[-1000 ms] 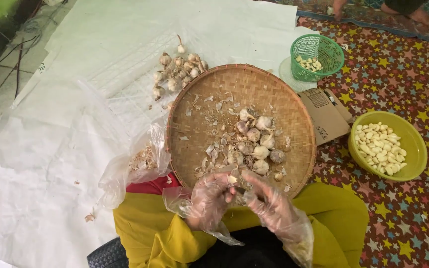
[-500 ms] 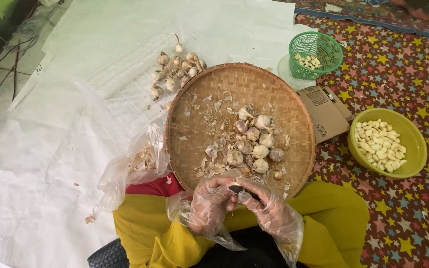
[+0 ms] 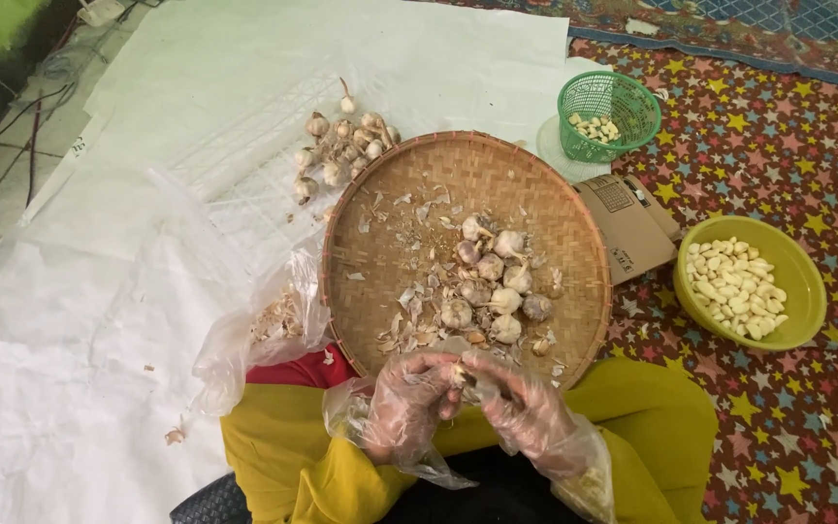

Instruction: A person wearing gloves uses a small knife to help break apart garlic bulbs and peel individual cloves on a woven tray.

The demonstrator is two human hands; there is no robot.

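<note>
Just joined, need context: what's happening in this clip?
A seated person in clear plastic gloves works a garlic piece between the left hand and right hand, at the near edge of a woven tray. The tray holds garlic bulbs and loose skins. More bulbs lie on the white sheet. Peeled cloves fill a yellow-green bowl; a green basket holds a few more.

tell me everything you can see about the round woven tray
The round woven tray looks like tan bamboo or cane, shallow with a raised rim. It lies flat, partly on the white sheet, its near edge at the person's lap. It holds garlic bulbs and papery skins. A flattened cardboard box lies at its right edge.
</note>
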